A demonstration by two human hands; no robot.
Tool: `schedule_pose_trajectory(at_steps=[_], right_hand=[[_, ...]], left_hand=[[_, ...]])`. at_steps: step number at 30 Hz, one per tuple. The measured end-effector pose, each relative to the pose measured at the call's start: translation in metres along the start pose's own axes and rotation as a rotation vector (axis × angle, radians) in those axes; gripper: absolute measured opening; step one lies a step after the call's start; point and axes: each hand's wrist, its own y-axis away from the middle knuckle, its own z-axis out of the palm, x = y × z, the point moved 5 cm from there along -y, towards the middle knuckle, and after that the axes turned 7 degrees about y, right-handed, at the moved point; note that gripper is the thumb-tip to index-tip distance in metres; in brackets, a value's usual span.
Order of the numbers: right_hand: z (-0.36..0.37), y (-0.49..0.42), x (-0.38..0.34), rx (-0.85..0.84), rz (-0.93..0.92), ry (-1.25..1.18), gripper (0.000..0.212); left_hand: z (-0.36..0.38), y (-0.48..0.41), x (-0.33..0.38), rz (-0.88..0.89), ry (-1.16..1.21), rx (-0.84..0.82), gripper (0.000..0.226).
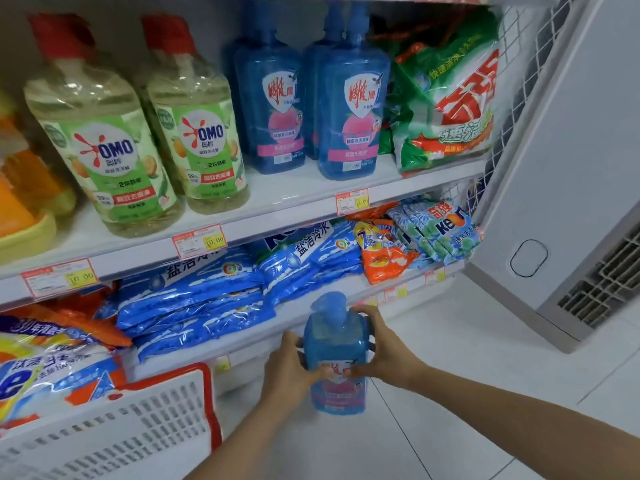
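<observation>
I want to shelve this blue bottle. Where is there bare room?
A bare strip of shelf lies in front of the standing blue bottles, between the yellow bottles and the green bag; the held bottle may fit there. The lower shelf is crowded with blue bags.

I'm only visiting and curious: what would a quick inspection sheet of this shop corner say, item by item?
Surface: white shop shelves with red price tags; white tiled floor.
Job's things: blue see-through plastic pump bottle with pink label, held pump up in front of the lower shelves.
Clutter: pale yellow OMO bottles with red caps; matching blue pump bottles on the upper shelf; green-and-white detergent bag; blue detergent bags; white-and-red slotted plastic basket.
Hands: left hand and right hand each grip one side of the held bottle.
Cables: nothing seen.
Surroundings: pale grey cabinet with vent grille on the right.
</observation>
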Motion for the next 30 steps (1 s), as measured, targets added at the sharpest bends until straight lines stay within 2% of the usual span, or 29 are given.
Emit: schedule_pose_trajectory(at_steps=[9,20,26,30], right_hand=[[0.033,0.029,0.058,-0.153,-0.056,0.082,0.088],[0.045,0.046,0.081,-0.265,-0.089,0.152,0.083],[0.042,0.055,0.085,-0.355,-0.098,0.212,0.085],[0.033,0.052,0.080,-0.486,-0.110,0.342,0.087]], left_hand=[[0.040,0.033,-0.054,-0.115,-0.187,-0.079,0.064],[0.056,0.052,-0.070,-0.044,-0.325,-0.158,0.053],[0.056,0.054,-0.069,0.001,-0.359,-0.303,0.057],[0.038,0.052,-0.056,0.008,-0.427,-0.454,0.038]])
